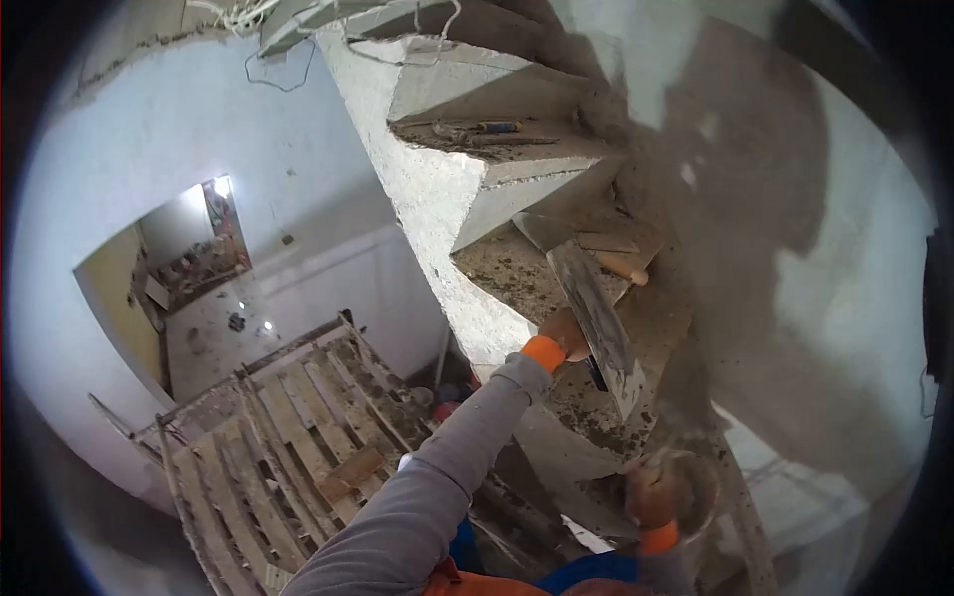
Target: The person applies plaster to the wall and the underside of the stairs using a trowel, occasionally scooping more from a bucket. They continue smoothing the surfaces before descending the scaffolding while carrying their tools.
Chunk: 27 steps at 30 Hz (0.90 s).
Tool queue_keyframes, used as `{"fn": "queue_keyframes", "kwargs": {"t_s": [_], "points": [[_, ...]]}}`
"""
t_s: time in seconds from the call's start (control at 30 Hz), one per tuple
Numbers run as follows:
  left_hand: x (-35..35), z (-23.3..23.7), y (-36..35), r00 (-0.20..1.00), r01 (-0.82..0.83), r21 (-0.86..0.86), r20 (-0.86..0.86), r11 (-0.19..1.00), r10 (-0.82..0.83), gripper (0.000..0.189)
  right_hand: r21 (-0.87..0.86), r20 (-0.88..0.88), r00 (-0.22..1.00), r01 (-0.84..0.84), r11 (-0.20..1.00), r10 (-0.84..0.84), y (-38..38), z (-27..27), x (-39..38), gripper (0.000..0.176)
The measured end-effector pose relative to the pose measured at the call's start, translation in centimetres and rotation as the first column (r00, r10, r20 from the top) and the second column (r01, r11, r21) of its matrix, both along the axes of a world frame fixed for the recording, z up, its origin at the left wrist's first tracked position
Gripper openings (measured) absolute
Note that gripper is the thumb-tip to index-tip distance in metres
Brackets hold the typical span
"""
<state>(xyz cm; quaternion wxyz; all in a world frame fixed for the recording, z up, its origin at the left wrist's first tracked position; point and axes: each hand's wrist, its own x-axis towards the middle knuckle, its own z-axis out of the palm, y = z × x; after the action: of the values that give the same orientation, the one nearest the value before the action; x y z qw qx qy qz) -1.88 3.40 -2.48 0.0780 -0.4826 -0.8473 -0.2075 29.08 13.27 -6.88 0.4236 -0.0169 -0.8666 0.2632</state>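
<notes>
My left hand (566, 333), below an orange cuff, is closed around the handle of a long plastering trowel (594, 323). The flat, mortar-smeared blade stands tilted over a debris-strewn stair step. My right hand (651, 494) is lower down, beside a round, grey container (701, 487). Motion smears that hand and the container's edge, so its fingers and anything in them cannot be made out. A tool with a wooden handle (624, 266) lies on the step behind the trowel blade, which partly hides it.
A rough concrete staircase (427, 189) climbs away from me. On a higher step lies a tool with a blue handle (499, 127). Wooden slat scaffolding (298, 417) stands at lower left, before a wall opening. A plastered wall (755, 298) borders the stairs on the right.
</notes>
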Motion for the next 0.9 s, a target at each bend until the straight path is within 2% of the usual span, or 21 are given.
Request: {"fn": "queue_keyframes", "kwargs": {"t_s": [0.1,0.2,0.27,0.3,0.37,0.4,0.5,0.57,0.63,0.7,0.73,0.77,0.8,0.83,0.87,0.9], "points": [[0.9,1.0,-0.6,0.998,-0.024,-0.043,-0.053,0.999,0.021,0.046,-0.328,0.133,0.984,-0.068,0.942,0.118,-1.2,-7.2,0.0,0.032],[1.1,0.7,-0.8,0.983,-0.048,-0.033,-0.179,0.998,0.041,0.041,-0.445,0.151,0.977,-0.068,0.893,0.15,-2.2,-12.1,-0.3,0.031],[1.1,0.7,-0.9,0.968,-0.036,-0.047,-0.249,0.998,0.023,0.043,-0.411,0.025,0.99,-0.116,0.904,0.139,-2.9,-14.1,-0.4,0.03],[0.8,0.3,-0.8,0.978,-0.011,-0.032,-0.21,0.999,0.004,0.044,-0.388,-0.036,0.991,-0.133,0.912,0.129,-3.0,-14.9,-0.3,0.03],[-0.3,-0.5,-0.9,0.99,0.039,0.002,-0.133,0.999,-0.038,0.046,-0.298,-0.012,0.991,-0.13,0.946,0.132,-2.9,-18.3,0.7,0.029],[-0.4,-0.4,-1.0,0.985,0.039,-0.022,-0.167,0.999,-0.042,0.046,-0.253,0.0,0.992,-0.126,0.959,0.13,-3.1,-18.8,0.8,0.029],[-0.5,-0.2,-1.0,0.977,0.026,-0.08,-0.211,0.996,-0.043,0.049,-0.5,0.145,0.967,-0.112,0.859,0.21,-2.4,-19.5,1.7,0.026],[-0.4,0.1,-0.9,0.984,0.001,-0.108,-0.179,0.994,-0.02,0.051,-0.126,0.037,0.993,-0.11,0.986,0.115,-1.3,-21.4,0.5,0.024],[-1.5,-0.7,-1.0,0.985,-0.007,-0.151,-0.171,0.989,-0.02,0.054,-0.135,-0.008,0.992,-0.129,0.982,0.13,-1.6,-20.3,1.4,0.021],[-3.8,-2.1,-1.5,0.972,0.055,-0.153,-0.219,0.987,-0.088,0.057,-0.13,-0.052,0.992,-0.117,0.985,0.111,-1.0,-18.1,2.0,0.015],[-5.0,-3.1,-1.7,0.971,0.017,-0.182,-0.231,0.983,-0.06,0.059,-0.017,-0.068,0.997,-0.044,0.999,0.043,-0.5,-16.7,2.4,0.014],[-4.8,-2.7,-1.7,0.946,0.074,-0.147,-0.301,0.986,-0.116,0.059,0.092,-0.096,0.995,0.038,0.995,-0.029,0.1,-15.3,2.8,0.014],[-4.5,-2.3,-1.7,0.919,-0.029,-0.227,-0.389,0.973,-0.063,0.058,0.107,-0.109,0.987,0.132,0.985,-0.12,0.4,-13.1,3.4,0.016],[-8.2,-4.7,-2.2,0.828,0.149,-0.139,-0.524,0.979,-0.2,0.056,-0.332,0.016,0.999,0.043,0.942,-0.04,0.9,-11.9,4.6,0.019],[-6.6,-3.8,-2.3,0.866,0.075,-0.213,-0.471,0.974,-0.17,0.054,-0.715,0.068,0.995,0.002,0.699,0.066,1.3,-11.1,5.5,0.023],[-4.4,-1.7,-2.0,0.894,0.004,-0.29,-0.427,0.957,-0.133,0.052,-0.619,0.111,0.994,0.086,0.781,-0.021,2.5,-11.2,6.2,0.026]]}}
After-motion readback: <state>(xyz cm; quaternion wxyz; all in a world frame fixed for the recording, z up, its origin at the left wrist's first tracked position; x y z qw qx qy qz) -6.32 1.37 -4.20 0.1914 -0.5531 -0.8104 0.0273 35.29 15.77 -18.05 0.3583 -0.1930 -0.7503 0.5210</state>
